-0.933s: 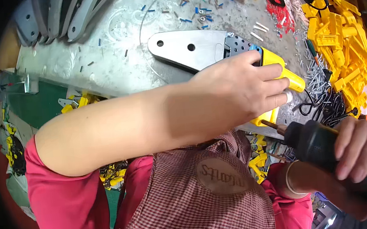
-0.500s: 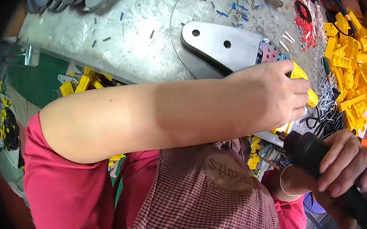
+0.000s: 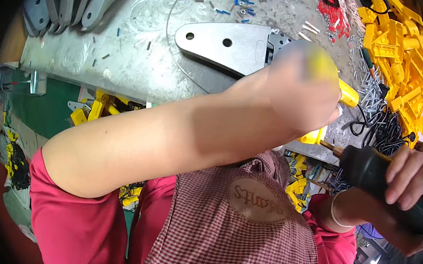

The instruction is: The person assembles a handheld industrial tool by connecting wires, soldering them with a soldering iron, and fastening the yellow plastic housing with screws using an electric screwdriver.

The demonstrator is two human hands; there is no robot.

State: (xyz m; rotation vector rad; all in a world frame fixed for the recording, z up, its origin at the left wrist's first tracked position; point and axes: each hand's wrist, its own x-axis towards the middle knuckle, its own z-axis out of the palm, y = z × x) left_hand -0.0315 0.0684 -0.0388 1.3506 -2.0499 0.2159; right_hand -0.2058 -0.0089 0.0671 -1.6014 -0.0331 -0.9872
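Over the metal bench (image 3: 128, 63), blurred left hand (image 3: 301, 85) hides a yellow part (image 3: 348, 97).

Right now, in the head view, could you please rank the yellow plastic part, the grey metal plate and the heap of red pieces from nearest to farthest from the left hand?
1. Yellow plastic part: under the left hand, held at its right edge.
2. Grey metal plate: on the bench, just up-left of the hand.
3. Heap of red pieces: farther up the bench, to the right.

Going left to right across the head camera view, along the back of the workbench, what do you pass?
Stack of grey metal plates → single grey metal plate with holes → red small parts → pile of yellow plastic parts.
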